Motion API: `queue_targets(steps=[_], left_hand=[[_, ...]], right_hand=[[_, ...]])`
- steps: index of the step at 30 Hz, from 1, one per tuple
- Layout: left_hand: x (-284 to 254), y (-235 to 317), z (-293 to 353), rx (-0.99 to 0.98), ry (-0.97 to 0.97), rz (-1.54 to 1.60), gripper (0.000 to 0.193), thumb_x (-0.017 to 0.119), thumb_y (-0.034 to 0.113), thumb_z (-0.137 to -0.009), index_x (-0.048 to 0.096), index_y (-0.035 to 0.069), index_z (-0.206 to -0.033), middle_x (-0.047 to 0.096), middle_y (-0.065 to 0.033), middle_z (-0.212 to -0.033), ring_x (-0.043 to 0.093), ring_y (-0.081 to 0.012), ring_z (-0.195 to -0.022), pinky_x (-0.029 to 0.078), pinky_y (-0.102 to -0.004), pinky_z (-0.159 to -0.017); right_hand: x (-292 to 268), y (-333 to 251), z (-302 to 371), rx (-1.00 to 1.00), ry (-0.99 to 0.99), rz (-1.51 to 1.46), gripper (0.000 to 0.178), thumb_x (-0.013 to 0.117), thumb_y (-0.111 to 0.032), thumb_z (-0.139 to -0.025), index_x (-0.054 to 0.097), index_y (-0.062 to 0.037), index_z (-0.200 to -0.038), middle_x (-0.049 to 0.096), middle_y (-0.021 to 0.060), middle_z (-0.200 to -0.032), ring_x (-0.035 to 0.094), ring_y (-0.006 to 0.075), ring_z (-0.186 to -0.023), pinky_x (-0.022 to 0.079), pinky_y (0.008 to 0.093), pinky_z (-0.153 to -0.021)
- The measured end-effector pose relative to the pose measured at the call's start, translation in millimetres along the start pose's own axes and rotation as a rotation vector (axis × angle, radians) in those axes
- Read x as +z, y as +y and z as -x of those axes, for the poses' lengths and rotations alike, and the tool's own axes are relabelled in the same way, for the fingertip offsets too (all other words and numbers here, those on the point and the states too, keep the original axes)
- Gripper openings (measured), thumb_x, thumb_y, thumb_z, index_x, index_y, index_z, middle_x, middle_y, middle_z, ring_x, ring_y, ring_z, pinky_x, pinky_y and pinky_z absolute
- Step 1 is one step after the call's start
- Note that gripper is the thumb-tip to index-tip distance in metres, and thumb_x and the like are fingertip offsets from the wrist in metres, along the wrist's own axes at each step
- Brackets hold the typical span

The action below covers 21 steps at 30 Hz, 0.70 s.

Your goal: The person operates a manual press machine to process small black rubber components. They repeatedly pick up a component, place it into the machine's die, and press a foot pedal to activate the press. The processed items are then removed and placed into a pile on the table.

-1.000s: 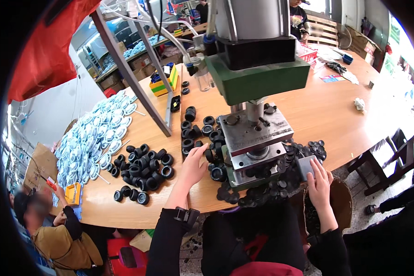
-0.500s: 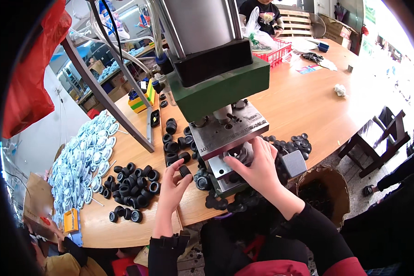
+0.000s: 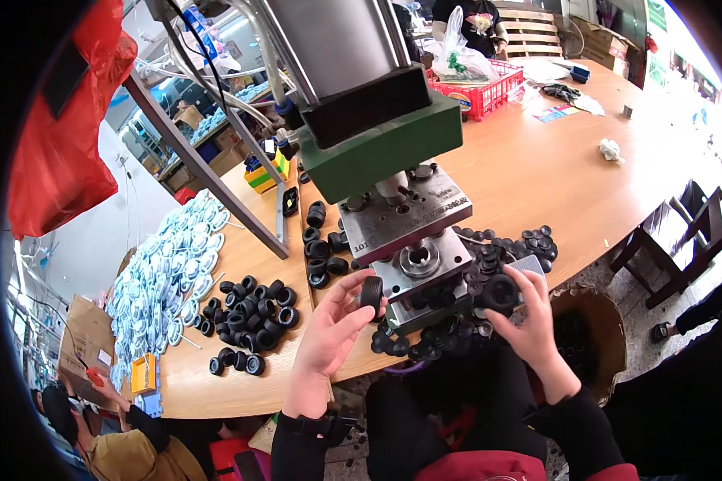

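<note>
My left hand (image 3: 333,329) pinches a small black toy tyre (image 3: 371,297) by its tread, just left of the press's lower die (image 3: 419,261). To the right of the die, my right hand (image 3: 529,325) holds a black toy wheel (image 3: 500,293) between thumb and fingers, its round face turned up. The round metal seat in the lower die shows with no hand on it. Above it hangs the steel upper plate (image 3: 409,212) under the press's green block (image 3: 381,148). Black discs (image 3: 441,341) lie piled round the foot of the press.
Left of the press is a heap of black tyres (image 3: 253,317); beyond it lies a large pile of pale blue parts (image 3: 168,280). An open carton (image 3: 610,321) stands at the lower right. A red crate (image 3: 489,92) sits at the back; another person (image 3: 128,449) is at lower left.
My right hand has come away from the die to the right and now holds a wheel there. My left hand has moved right, close to the die, with its tyre. The view has shifted slightly.
</note>
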<state>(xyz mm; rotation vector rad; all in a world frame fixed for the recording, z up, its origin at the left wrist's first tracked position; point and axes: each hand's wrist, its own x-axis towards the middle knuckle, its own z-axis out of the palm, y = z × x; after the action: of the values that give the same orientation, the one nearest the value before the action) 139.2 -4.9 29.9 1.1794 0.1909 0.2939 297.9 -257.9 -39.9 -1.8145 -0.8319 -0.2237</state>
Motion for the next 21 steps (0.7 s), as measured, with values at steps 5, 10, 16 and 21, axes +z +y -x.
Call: queue_targets(steps=[5,10,16,21], left_hand=[[21.5,-10.9,-20.5,0.219,0.073,-0.122,0.058,0.072,-0.004,-0.079,0.048,0.003,-0.132,0.058,-0.0073,-0.122,0.057,-0.0162,-0.111,0.044,-0.032,-0.1],[34.6,-35.1,-40.4,0.335,0.171,-0.355,0.058,0.074,-0.002,-0.079,0.048,0.002,-0.13,0.059,-0.0073,-0.121,0.056,-0.0163,-0.114,0.043,-0.0315,-0.101],[33.4,-34.8,-51.7,0.368,0.206,-0.567,0.051,0.074,0.0,-0.082,0.053,-0.003,-0.128,0.063,-0.0111,-0.121,0.06,-0.0182,-0.11,0.044,-0.0322,-0.101],[40.8,-33.3,-55.4,0.365,0.22,-0.524,0.043,0.075,0.005,-0.084,0.059,-0.004,-0.123,0.066,-0.0108,-0.116,0.063,-0.0185,-0.106,0.046,-0.0327,-0.099]], right_hand=[[-85.5,114.6,71.8,0.223,0.145,0.306,0.06,0.076,-0.011,-0.074,0.055,-0.005,-0.13,0.056,0.0143,-0.121,0.053,0.0319,-0.116,0.041,0.0405,-0.102],[-140.6,191.6,123.5,0.396,0.154,0.587,0.071,0.079,-0.018,-0.076,0.049,-0.0058,-0.139,0.052,0.0173,-0.134,0.048,0.0348,-0.124,0.036,0.0431,-0.108],[-127.9,194.7,131.2,0.368,0.107,0.605,0.071,0.072,-0.02,-0.086,0.039,-0.0035,-0.147,0.044,0.0191,-0.145,0.039,0.0364,-0.133,0.032,0.0439,-0.112],[-104.7,164.7,111.3,0.343,0.124,0.497,0.057,0.068,-0.017,-0.09,0.047,-0.0045,-0.142,0.048,0.0163,-0.142,0.042,0.0333,-0.132,0.034,0.0415,-0.112]])
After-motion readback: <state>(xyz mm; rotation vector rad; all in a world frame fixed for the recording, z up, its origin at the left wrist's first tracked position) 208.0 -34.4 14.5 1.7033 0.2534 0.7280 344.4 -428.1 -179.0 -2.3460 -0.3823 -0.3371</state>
